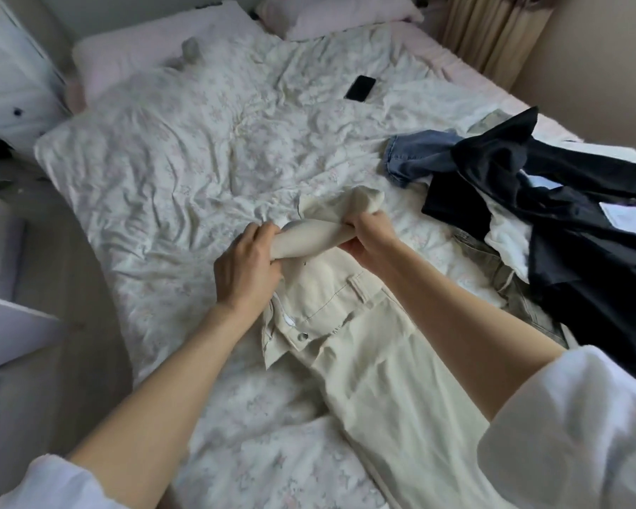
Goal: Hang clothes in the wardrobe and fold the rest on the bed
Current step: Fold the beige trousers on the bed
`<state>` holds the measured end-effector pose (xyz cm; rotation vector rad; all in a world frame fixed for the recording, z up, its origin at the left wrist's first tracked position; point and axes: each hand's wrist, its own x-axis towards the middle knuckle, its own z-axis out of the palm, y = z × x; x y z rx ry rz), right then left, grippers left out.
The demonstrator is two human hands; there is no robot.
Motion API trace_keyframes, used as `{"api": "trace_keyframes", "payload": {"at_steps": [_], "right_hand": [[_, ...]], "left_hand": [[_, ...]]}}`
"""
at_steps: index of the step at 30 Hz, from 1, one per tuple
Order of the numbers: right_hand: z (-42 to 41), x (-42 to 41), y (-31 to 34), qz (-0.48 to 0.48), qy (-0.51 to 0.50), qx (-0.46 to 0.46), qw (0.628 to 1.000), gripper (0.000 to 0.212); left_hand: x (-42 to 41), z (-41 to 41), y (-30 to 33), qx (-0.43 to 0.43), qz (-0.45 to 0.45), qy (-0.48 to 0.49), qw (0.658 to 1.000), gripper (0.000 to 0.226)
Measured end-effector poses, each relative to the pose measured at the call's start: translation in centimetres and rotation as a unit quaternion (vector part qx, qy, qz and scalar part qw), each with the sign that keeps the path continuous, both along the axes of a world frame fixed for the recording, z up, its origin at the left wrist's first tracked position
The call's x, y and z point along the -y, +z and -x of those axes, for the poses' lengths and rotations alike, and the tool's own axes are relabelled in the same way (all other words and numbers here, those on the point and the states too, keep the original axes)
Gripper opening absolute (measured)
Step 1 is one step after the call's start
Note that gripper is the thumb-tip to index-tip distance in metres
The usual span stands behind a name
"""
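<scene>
Plainly, with the left hand (245, 266) and right hand (373, 238) both gripping the bunched waistband of the cream trousers (364, 343) lying on the bed (199, 159), uneven pulling between the fingers could twist the fold crooked.

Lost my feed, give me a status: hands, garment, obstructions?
Both hands, left and right, gripping cream trousers at the waistband, on the bed. Dark clothes pile beside, right. Phone farther up.
</scene>
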<state>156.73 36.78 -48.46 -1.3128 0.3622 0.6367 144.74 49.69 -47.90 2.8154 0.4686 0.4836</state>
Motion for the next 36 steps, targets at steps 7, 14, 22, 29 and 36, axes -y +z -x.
{"api": "trace_keyframes", "payload": {"at_steps": [7, 14, 22, 29, 36], "right_hand": [[3.8, 3.9, -3.4, -0.031, -0.017, -0.043, 0.998, 0.035], [8.1, 12.7, -8.8, -0.002, -0.076, -0.106, 0.991, 0.029], [11.9, 20.0, -14.2, 0.191, -0.070, -0.147, 0.968, 0.006], [12.6, 18.9, -15.5, 0.474, 0.044, 0.117, 0.872, 0.054], [6.1, 12.9, -15.7, 0.476, 0.238, 0.255, 0.807, 0.045]], "left_hand": [[2.3, 3.8, -4.5, -0.040, -0.037, -0.133, 0.990, 0.064], [9.5, 7.8, -9.8, -0.062, 0.013, -0.238, 0.969, 0.060], [15.4, 11.7, -14.8, -0.183, -0.020, -0.280, 0.942, 0.069], [12.9, 9.6, -15.8, -0.141, 0.112, -0.046, 0.983, 0.035], [7.8, 4.5, -16.1, -0.187, 0.230, 0.210, 0.932, 0.042]]}}
